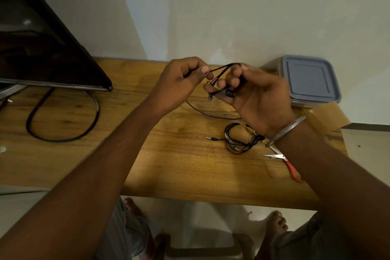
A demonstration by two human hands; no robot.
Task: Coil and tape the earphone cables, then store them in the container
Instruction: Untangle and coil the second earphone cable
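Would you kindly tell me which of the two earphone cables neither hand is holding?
The coiled earphone cable beside the scissors, its jack pointing left; the other cable is stretched between the left hand and right hand, both gripping it.

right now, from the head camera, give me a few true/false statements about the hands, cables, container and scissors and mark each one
1. The left hand and the right hand both hold the black earphone cable above the table. True.
2. The container stands open. False: its lid is on.
3. A second coiled earphone lies on the table. True.
4. The left hand grips the scissors. False: they lie on the table beside the right forearm.
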